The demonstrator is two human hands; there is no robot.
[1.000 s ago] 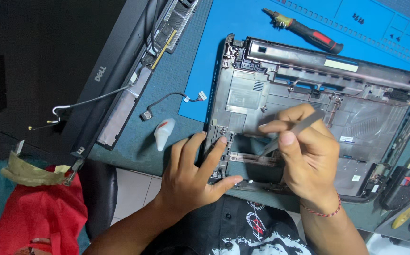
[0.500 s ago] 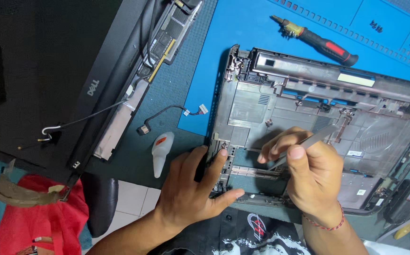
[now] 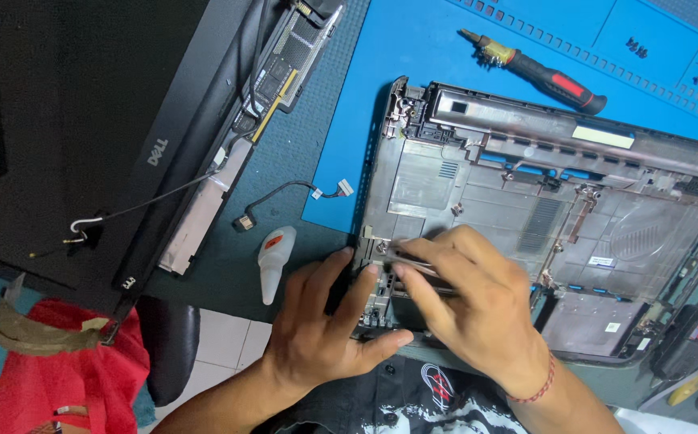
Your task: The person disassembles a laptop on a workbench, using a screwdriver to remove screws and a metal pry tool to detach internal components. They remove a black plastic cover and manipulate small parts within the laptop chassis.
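An opened grey laptop base shell (image 3: 526, 201) lies on a blue work mat (image 3: 413, 48). My left hand (image 3: 325, 321) presses flat on the shell's near left corner, fingers spread over its edge. My right hand (image 3: 477, 305) is closed around slim metal tweezers (image 3: 401, 255), whose tip points left at the small metal bracket near the shell's left edge. The part under my fingers is hidden.
A detached black laptop screen lid (image 3: 84, 137) with loose cables lies at the left. A small white glue bottle (image 3: 273, 257) and a short wired connector (image 3: 285, 197) rest beside the shell. A red-and-black screwdriver (image 3: 534, 72) lies at the back. A red cloth (image 3: 60, 370) hangs below left.
My right hand has moved left across the shell, bringing the tweezers to the left edge bracket. The left hand stayed on the corner. The view shifted slightly.
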